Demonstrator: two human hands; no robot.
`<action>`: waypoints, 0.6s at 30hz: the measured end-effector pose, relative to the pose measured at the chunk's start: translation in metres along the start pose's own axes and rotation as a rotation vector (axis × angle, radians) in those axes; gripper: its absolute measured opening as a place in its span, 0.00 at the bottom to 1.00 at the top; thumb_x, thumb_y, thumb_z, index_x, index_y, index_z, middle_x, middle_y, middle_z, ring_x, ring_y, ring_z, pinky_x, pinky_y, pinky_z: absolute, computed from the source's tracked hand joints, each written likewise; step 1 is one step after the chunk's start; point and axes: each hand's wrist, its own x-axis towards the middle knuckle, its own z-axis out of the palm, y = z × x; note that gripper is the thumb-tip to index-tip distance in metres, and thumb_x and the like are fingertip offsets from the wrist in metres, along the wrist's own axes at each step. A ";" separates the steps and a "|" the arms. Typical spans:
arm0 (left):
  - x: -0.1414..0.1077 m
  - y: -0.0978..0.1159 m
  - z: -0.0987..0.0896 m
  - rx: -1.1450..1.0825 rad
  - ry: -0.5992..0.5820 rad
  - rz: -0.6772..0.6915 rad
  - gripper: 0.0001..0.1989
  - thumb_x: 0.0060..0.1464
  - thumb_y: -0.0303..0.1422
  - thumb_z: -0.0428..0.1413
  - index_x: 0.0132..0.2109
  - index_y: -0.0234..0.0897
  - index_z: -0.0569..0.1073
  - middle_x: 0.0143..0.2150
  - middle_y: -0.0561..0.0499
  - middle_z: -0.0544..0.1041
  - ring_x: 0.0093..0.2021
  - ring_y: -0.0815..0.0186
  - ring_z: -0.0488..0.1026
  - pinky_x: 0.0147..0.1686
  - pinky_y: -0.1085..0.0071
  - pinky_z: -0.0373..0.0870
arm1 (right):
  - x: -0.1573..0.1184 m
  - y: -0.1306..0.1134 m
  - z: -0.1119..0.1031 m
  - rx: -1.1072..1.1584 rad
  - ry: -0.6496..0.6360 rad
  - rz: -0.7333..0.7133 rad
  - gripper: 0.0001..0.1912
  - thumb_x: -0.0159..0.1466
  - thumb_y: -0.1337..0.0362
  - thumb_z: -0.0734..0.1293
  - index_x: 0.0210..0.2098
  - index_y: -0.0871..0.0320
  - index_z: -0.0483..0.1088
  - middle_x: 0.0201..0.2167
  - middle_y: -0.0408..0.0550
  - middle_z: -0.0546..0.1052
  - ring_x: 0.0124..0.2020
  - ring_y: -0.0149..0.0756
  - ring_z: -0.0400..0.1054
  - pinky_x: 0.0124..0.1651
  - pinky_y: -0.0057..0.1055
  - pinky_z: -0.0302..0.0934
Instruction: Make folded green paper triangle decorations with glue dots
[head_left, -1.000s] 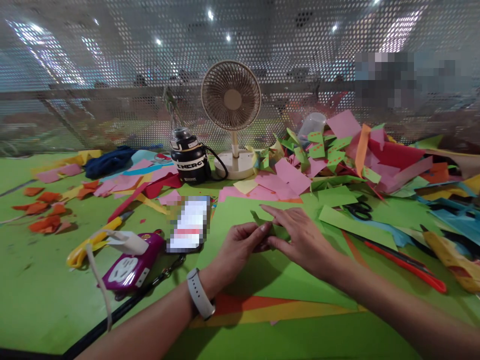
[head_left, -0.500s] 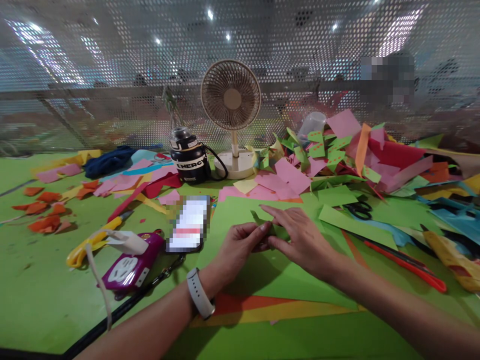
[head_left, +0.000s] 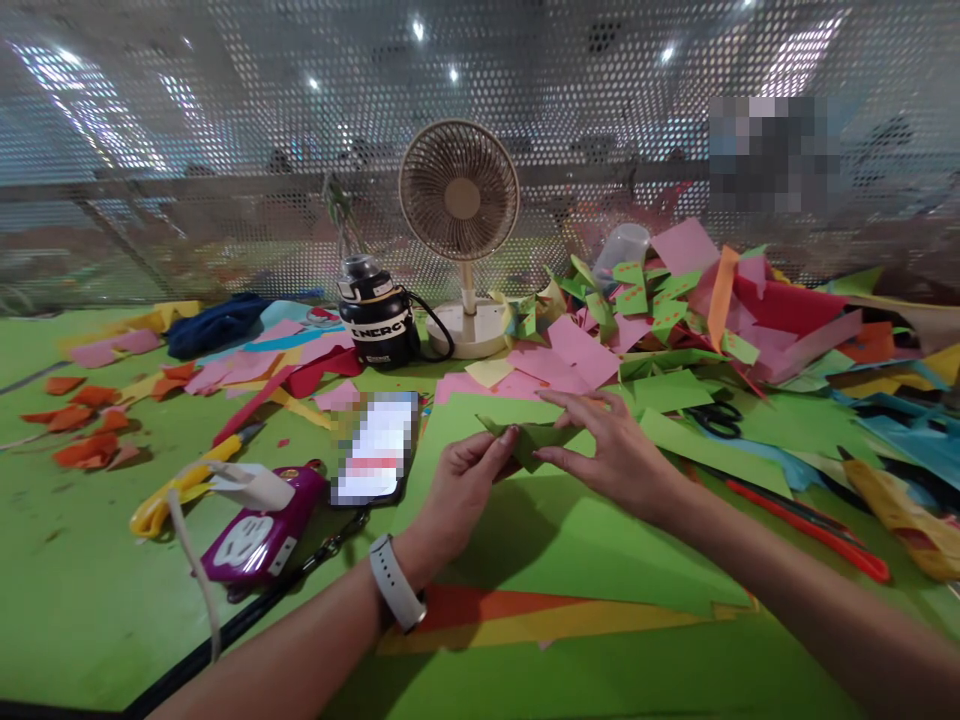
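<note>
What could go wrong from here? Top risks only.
1. Folded green paper is pinched in the left hand, right hand at its other side: uneven pressure might crease or skew it.
2. Fan stands right behind loose pink paper; airflow could scatter it. Can't tell if it's running.
3. Red-handled tool lies near the right forearm; a sideways sweep might knock it.

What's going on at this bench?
Someone is holding a small folded piece of green paper in both hands, the left hand pinching one side, the right hand the other. It is above large green sheets. A phone and a purple power strip lie to the left.
</note>
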 end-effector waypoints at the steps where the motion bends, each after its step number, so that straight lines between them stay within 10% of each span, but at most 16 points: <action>1: 0.000 0.000 0.000 -0.004 0.011 0.019 0.15 0.46 0.42 0.66 0.25 0.35 0.76 0.27 0.54 0.75 0.31 0.68 0.71 0.43 0.65 0.71 | 0.001 0.000 -0.002 0.013 0.009 -0.004 0.26 0.61 0.61 0.69 0.59 0.54 0.64 0.36 0.47 0.79 0.45 0.44 0.72 0.57 0.52 0.55; 12: 0.001 0.003 0.002 -0.100 0.093 0.096 0.14 0.47 0.42 0.66 0.26 0.36 0.76 0.31 0.51 0.79 0.38 0.62 0.76 0.45 0.63 0.73 | 0.009 0.006 -0.014 0.469 0.389 0.178 0.23 0.61 0.57 0.69 0.53 0.58 0.66 0.38 0.50 0.77 0.42 0.40 0.71 0.50 0.43 0.64; 18: -0.002 0.004 0.006 -0.163 0.073 0.066 0.11 0.47 0.40 0.67 0.28 0.36 0.78 0.30 0.52 0.80 0.38 0.62 0.77 0.45 0.63 0.74 | 0.005 -0.008 0.010 1.068 -0.004 0.475 0.22 0.50 0.49 0.76 0.33 0.61 0.72 0.30 0.48 0.78 0.32 0.35 0.72 0.38 0.34 0.67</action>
